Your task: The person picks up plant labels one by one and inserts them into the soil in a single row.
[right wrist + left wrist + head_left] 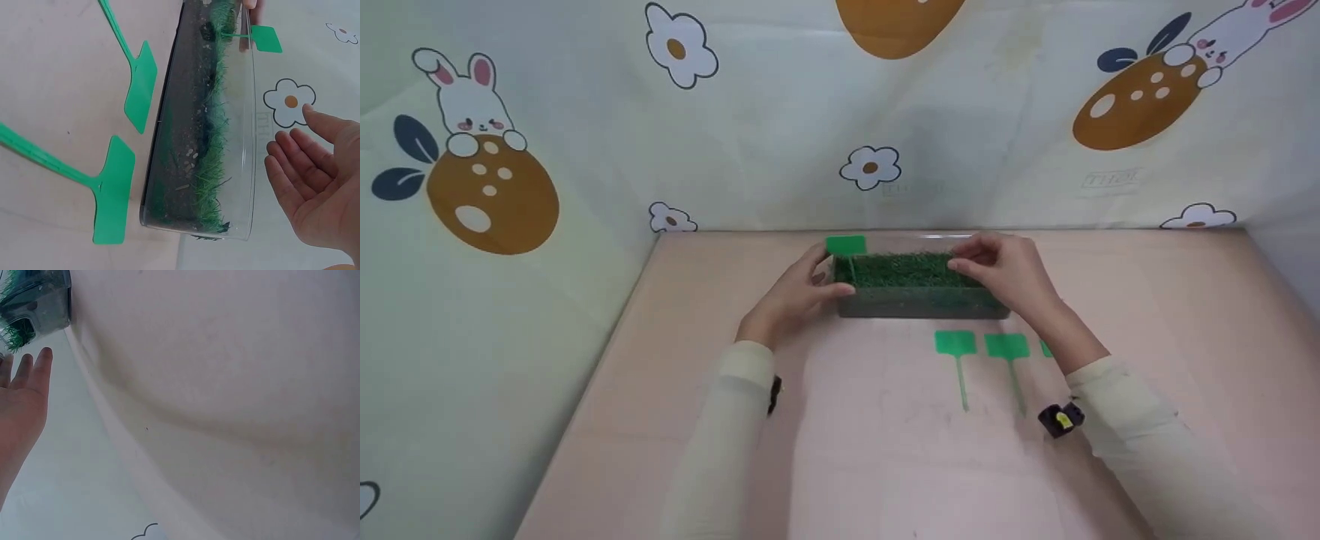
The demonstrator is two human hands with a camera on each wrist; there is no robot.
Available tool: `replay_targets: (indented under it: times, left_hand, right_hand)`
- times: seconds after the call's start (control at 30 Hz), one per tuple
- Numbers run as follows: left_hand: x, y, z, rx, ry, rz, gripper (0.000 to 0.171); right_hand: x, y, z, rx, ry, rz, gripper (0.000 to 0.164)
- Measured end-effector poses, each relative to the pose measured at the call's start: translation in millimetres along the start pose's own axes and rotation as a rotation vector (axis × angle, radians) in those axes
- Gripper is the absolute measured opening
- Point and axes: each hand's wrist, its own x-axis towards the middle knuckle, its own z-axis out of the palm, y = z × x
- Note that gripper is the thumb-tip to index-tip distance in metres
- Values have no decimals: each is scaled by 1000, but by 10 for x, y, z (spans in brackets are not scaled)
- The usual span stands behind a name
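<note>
A clear box (922, 306) stands near the back wall, with dark soil and green grass (904, 270) inside. One green plant tag (846, 246) stands upright in the grass at the left end. My left hand (791, 300) holds that end, thumb at the front wall and forefinger behind; its other fingers (40, 374) stretch out straight beside the box. Over the right end, my right hand (1012, 274) has loosely bent fingers and an empty palm, seen in the right wrist view beside the clear rim.
In front of the box two green plant tags, a left one (955, 343) and a right one (1006, 346), lie flat with stems toward me. A third green piece (1046, 349) is mostly hidden behind my right wrist. A patterned sheet (780, 150) covers the wall behind.
</note>
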Motion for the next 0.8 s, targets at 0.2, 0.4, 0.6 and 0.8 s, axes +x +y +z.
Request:
replay_targets:
  times: [0.2,0.4,0.6,0.8]
  left_hand:
    - [-3,-2,2,-5,2,-27,82]
    - [2,10,7,0,5,-8,80]
    - [4,15,15,0,11,11,78]
    - [-16,10,4,18,14,19,79]
  right_hand:
    - [62,-71,112,-2,-28,-22,31]
    - [210,-204,331,10,-55,-20,29]
    - [392,-374,589,52,-79,2,30]
    - [533,-506,812,36,-92,-3,31]
